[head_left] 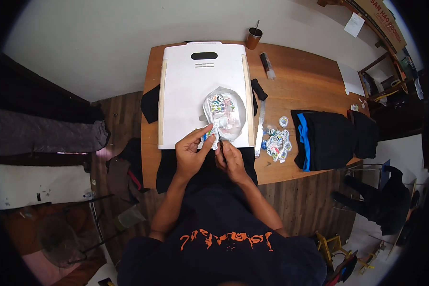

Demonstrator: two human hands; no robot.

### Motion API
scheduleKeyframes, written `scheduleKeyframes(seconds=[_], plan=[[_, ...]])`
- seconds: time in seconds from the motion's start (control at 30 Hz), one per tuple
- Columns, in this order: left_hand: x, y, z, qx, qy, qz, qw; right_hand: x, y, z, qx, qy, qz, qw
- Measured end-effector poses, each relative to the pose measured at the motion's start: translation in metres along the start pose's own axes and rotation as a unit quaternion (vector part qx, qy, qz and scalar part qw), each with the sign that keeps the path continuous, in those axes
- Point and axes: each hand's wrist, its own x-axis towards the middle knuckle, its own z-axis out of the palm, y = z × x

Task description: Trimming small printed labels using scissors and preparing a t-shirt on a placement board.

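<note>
My left hand (189, 153) pinches a small colourful printed cutout (208, 137) at the near edge of a curled sheet of whitish film (240, 114). More colourful designs show on the part of the film lying on the white board (181, 100). Close beside it, my right hand (230, 161) has its fingers closed at the film's edge. A thin dark thing shows by its fingertips, too small to name. Black fabric (176, 164) hangs out from under the board on my side.
Right of the board lie a ruler (260, 131), a pile of cut printed pieces (277, 144) and folded black garments (326, 140). Farther back are a dark cylinder (267, 66) and a brown cup (253, 39) at the table's far edge. A chair (383, 190) draped in black stands at right.
</note>
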Motion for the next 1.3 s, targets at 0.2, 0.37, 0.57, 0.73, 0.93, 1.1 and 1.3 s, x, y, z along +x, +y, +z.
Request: scheduleKeyframes(seconds=[0.2, 0.37, 0.57, 0.73, 0.93, 1.1, 1.3], plan=[[-0.0003, 0.0000, -0.0005, -0.003, 0.001, 0.002, 1.000, -0.0002, -0.0030, 0.0022, 0.006, 0.001, 0.008, 1.000], [-0.0004, -0.0005, -0.0009, -0.004, -0.001, -0.001, 1.000, -0.0005, -0.0025, 0.0024, 0.004, 0.000, 0.004, 1.000], [-0.0007, 0.0012, -0.0013, -0.011, -0.001, -0.011, 1.000, -0.0016, -0.0021, 0.0022, 0.009, 0.001, 0.008, 1.000], [-0.0012, 0.0009, -0.0020, -0.010, -0.008, -0.006, 1.000, -0.0018, -0.0009, 0.0008, 0.003, 0.000, 0.006, 1.000], [-0.0014, -0.0022, -0.0053, 0.002, -0.021, -0.009, 1.000, -0.0017, -0.0003, -0.0016, -0.003, -0.002, 0.006, 1.000], [-0.0009, -0.0012, -0.0049, 0.004, -0.019, -0.008, 1.000, -0.0016, -0.0017, -0.0020, -0.009, -0.004, 0.002, 1.000], [-0.0016, -0.0005, -0.0044, -0.007, -0.017, -0.016, 1.000, -0.0027, -0.0015, 0.0009, 0.002, 0.006, 0.006, 1.000]])
